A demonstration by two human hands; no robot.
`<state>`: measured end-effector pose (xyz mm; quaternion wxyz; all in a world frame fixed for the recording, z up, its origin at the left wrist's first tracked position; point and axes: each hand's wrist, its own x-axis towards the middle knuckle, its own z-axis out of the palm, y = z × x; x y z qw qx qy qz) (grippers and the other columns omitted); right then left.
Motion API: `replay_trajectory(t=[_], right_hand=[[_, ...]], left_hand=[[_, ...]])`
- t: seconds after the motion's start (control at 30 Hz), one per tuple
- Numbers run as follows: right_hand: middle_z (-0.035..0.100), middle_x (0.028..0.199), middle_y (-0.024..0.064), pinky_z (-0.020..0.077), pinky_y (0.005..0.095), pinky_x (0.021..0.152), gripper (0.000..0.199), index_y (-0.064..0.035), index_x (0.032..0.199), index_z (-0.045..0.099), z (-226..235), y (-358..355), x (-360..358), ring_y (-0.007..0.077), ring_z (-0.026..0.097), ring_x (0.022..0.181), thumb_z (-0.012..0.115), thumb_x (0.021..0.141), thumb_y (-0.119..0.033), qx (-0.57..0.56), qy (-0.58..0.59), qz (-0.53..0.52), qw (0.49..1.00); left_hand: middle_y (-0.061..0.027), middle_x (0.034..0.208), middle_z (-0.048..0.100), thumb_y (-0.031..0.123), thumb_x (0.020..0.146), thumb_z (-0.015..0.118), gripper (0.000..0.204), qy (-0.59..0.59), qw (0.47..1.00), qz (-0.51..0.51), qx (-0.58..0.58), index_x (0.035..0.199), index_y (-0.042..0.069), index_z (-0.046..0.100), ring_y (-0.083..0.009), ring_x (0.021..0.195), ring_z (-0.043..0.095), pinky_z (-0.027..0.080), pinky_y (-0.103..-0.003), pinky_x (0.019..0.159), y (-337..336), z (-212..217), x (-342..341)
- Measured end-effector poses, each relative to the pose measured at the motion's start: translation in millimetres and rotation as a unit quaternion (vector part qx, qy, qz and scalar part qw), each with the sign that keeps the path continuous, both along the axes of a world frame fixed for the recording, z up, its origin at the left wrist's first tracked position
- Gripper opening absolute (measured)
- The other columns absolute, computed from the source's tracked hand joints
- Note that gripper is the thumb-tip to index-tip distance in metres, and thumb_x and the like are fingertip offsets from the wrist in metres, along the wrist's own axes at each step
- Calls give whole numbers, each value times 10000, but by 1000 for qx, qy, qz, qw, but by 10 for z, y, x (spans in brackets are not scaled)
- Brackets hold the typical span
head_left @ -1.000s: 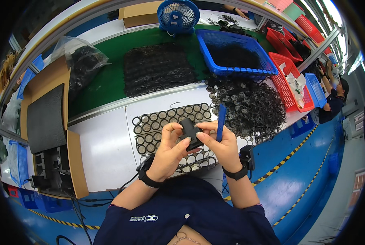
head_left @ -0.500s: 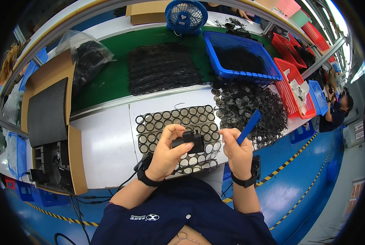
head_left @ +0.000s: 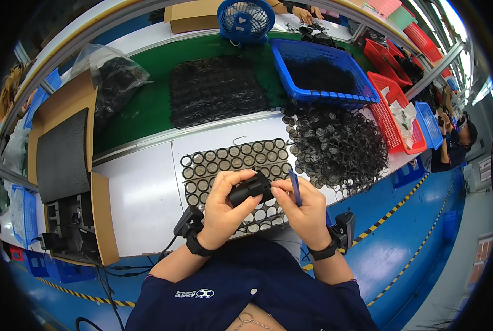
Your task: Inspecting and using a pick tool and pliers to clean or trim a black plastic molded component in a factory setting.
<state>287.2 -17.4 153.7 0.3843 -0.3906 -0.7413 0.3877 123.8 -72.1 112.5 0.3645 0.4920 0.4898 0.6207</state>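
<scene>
Black part [head_left: 257, 186], matt, plastic-looking: clamped in the left hand [head_left: 220, 212], thumb on the near side, bent fingers over the far side. It sits just right of that palm, above the bench and in front of the chest.

Long axis: slanted, lower left to upper right. Rounded body toward the left palm; blockier end up and right, facing the right hand [head_left: 308, 215].

Right hand: thumb and forefinger together at the blocky end. Whether they press on it or pinch something tiny, cannot tell. Same hand is closed on a blue strip [head_left: 295, 187], which stands up between the fingers, slightly tilted, its top pointing away from the body. From this hand the part lies left and a little forward. Left is the nearer hand, having the main grip; right meets only the far end.

Below both hands: sheet of black rings [head_left: 230, 164] with pale centres, in rows, partly hidden by hands and part. Beneath it, white bench [head_left: 136, 209].

Right of the sheet, beyond the right hand: heap of loose black rings [head_left: 340, 143], tangled. Red basket [head_left: 390, 129] just beyond the heap, on its right.

Further forward: dark mesh mat [head_left: 219, 88] on a green surface [head_left: 147, 107]; blue basket [head_left: 290, 91] right of it; blue fan [head_left: 246, 21] behind. Well left of the hands: open cardboard box [head_left: 105, 218].
</scene>
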Motion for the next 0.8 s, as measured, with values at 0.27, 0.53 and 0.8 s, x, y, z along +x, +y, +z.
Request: replay_trajectory(t=[0.27, 0.53, 0.8], right_hand=[[610, 782, 106, 466, 301, 547, 97, 6, 900, 642, 1, 38, -36, 213, 592, 635, 638, 804, -6, 92, -53, 16, 994], [535, 648, -44, 354, 217, 501, 98, 14, 898, 666, -266, 357, 233, 40, 462, 578, 624, 879, -73, -38, -1, -150, 988], [585, 749, 0, 389, 212, 554, 115, 2, 947, 680, -75, 77, 45, 50, 492, 628, 666, 865, -78, -125, 73, 16, 989]], left_hand=[[-102, 1100, 537, -21, 753, 714, 413, 126, 986, 43, 104, 1142, 26, 583, -199, 1074, 550, 449, -308, 912, 33, -77, -18], [-46, 1014, 536, 19, 781, 731, 401, -173, 984, 21, -25, 1154, 32, 587, -127, 957, 542, 453, -252, 843, 23, -99, 42], [-45, 1076, 553, -12, 801, 688, 396, -177, 984, -5, -30, 1176, 33, 567, -114, 976, 540, 447, -246, 866, 34, -64, 54]])
